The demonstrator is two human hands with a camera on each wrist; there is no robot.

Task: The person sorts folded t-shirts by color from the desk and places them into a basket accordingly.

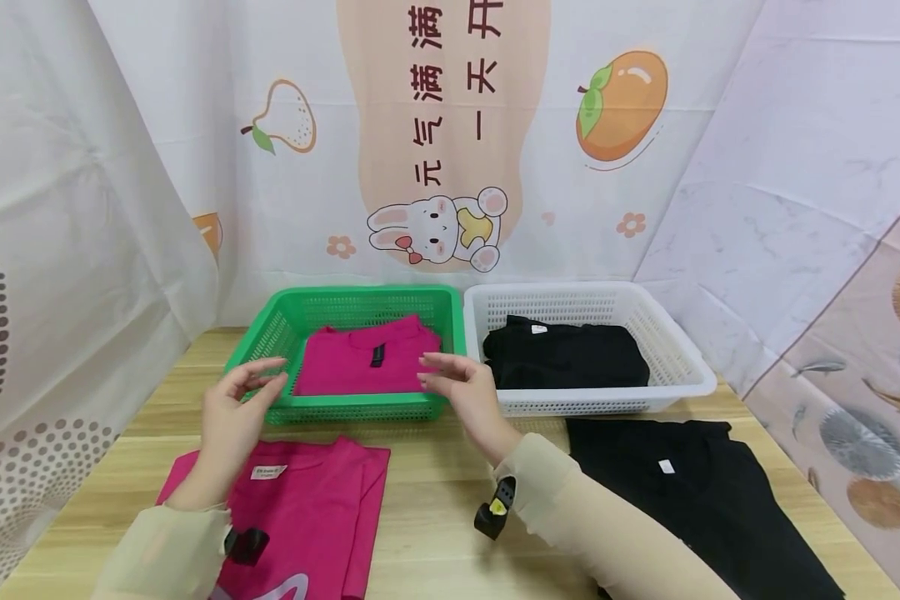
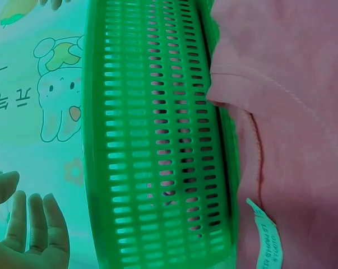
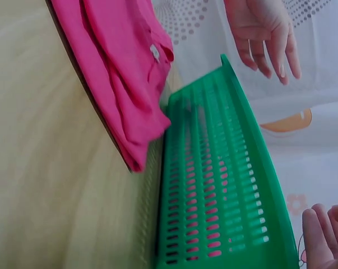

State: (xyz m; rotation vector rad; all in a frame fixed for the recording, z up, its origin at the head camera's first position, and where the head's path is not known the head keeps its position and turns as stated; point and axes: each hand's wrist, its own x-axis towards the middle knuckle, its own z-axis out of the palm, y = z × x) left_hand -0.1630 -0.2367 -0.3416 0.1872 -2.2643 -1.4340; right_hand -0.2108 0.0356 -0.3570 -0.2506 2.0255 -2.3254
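In the head view my left hand hovers by the front left corner of a green basket, its fingers loosely bent and holding nothing. My right hand, likewise holding nothing, hangs above the basket's front right corner. Inside lies a folded pink T-shirt with a dark label at its neck. Another folded pink T-shirt, with a white neck label, lies on the table in front, partly covered by the left forearm. The right wrist view shows both the left hand and the right hand apart from the basket rim.
To the right, a white basket holds folded black clothing. A black T-shirt lies on the wooden table before it, partly behind the right sleeve. A printed cloth hangs behind the baskets.
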